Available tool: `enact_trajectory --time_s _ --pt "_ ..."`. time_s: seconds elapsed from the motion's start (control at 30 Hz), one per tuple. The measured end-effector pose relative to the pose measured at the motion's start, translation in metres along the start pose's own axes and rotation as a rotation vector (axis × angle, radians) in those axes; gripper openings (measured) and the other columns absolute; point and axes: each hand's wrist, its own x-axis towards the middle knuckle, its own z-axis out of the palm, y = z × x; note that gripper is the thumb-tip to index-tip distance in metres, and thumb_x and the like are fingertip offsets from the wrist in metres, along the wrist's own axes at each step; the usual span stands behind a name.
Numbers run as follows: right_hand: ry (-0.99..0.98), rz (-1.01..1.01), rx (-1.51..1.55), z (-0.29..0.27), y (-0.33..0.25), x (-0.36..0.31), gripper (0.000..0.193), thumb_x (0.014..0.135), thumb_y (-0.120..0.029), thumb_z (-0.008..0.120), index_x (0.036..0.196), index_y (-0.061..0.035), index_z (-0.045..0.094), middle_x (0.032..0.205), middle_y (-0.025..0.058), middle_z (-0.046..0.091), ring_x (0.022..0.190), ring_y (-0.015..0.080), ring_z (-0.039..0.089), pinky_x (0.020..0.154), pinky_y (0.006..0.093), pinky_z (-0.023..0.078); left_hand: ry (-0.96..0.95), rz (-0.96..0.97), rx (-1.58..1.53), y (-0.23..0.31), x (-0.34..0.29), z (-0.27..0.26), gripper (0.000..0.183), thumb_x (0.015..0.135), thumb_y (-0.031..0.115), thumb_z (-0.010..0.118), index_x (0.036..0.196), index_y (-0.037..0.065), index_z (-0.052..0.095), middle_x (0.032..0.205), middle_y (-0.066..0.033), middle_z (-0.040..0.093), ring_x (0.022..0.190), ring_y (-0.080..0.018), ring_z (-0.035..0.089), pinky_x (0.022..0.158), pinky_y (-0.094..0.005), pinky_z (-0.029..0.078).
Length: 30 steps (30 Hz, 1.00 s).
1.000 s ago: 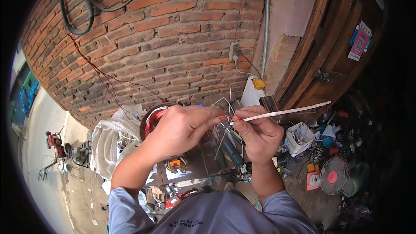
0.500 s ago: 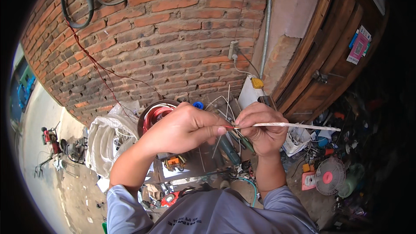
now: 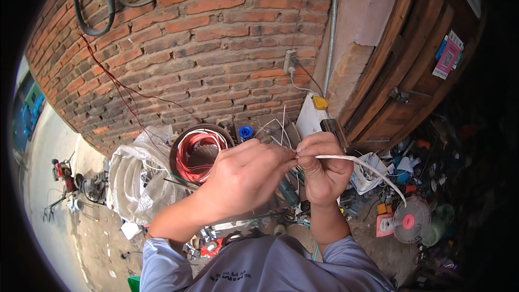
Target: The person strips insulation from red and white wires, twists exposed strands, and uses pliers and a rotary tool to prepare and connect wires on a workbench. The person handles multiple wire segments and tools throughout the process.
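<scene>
My right hand (image 3: pixel 326 176) pinches a white flexible sleeve or cable (image 3: pixel 370 168), which runs out past its fingers and droops at the free end. Fingers and thumb of my left hand (image 3: pixel 246 173) are closed at the near end of it, touching my right fingertips. A small reddish strand shows where the fingertips meet; most of it is hidden by the fingers. Behind my left hand a round tub (image 3: pixel 175 159) holds a coil of red and white wire (image 3: pixel 190 154). A blue spool (image 3: pixel 245 132) stands beside the tub.
A brick wall (image 3: pixel 216 48) rises ahead, with a wall socket (image 3: pixel 290 60) and plugged-in cord. The wooden door (image 3: pixel 403 70) is at right. Crumpled white sacking (image 3: pixel 132 181) lies left. A fan (image 3: pixel 412 219) and jumbled parts cover the right floor. A green cylindrical tool (image 3: pixel 288 192) lies below my hands.
My left hand has moved right and turned, closing the gap to my right hand and uncovering the wire coil. The white sleeve's free end now bends downward instead of sticking out nearly straight.
</scene>
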Motion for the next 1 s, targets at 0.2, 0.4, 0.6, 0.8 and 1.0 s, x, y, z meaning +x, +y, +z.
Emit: enact_trajectory --time_s 0.2,0.4,0.6,0.8,1.0 --pt "0.009 -0.126 -0.073 -0.003 0.001 -0.01 0.015 0.091 -0.005 0.082 0.101 -0.0011 0.071 0.097 0.0145 0.072 0.086 0.0234 0.07 0.077 0.0341 0.056 0.093 0.036 0.016 0.004 -0.009 0.016 0.02 0.081 -0.003 0.082 0.099 0.0 0.072 0.087 -0.0103 0.076 0.066 -0.0238 0.069 0.058 -0.0338 0.056" --pt "-0.224 0.03 -0.107 -0.024 -0.015 0.012 0.014 0.088 -0.005 0.085 0.097 0.0008 0.075 0.091 0.0149 0.074 0.081 0.0222 0.071 0.071 0.0319 0.056 -0.117 0.011 0.064 0.004 -0.011 -0.002 0.015 0.083 -0.003 0.08 0.097 0.001 0.075 0.088 -0.012 0.078 0.067 -0.0236 0.073 0.06 -0.0331 0.057" --pt "0.08 0.142 0.207 -0.023 -0.006 -0.009 0.013 0.09 -0.005 0.083 0.099 0.0022 0.078 0.094 0.0128 0.075 0.082 0.0181 0.07 0.074 0.0303 0.056 -0.065 -0.099 -0.043 0.011 -0.006 -0.002 0.014 0.086 -0.003 0.078 0.1 -0.001 0.077 0.087 -0.0131 0.078 0.07 -0.0254 0.074 0.062 -0.0344 0.057" --pt "0.171 0.155 0.223 -0.01 -0.016 -0.008 0.012 0.094 -0.005 0.078 0.099 0.0061 0.077 0.096 0.0154 0.074 0.083 0.0185 0.07 0.075 0.0304 0.056 -0.093 -0.131 -0.005 0.012 -0.006 -0.005 0.02 0.086 -0.004 0.077 0.105 -0.001 0.078 0.087 -0.0134 0.078 0.07 -0.025 0.073 0.063 -0.0341 0.056" --pt "0.159 0.161 0.275 -0.01 -0.018 -0.008 0.012 0.097 -0.003 0.076 0.102 0.0082 0.075 0.1 0.0165 0.074 0.084 0.0184 0.072 0.076 0.0299 0.058 -0.061 -0.114 -0.029 0.013 -0.004 -0.002 0.019 0.086 -0.003 0.078 0.105 -0.001 0.079 0.088 -0.0134 0.078 0.07 -0.0247 0.073 0.063 -0.0338 0.056"
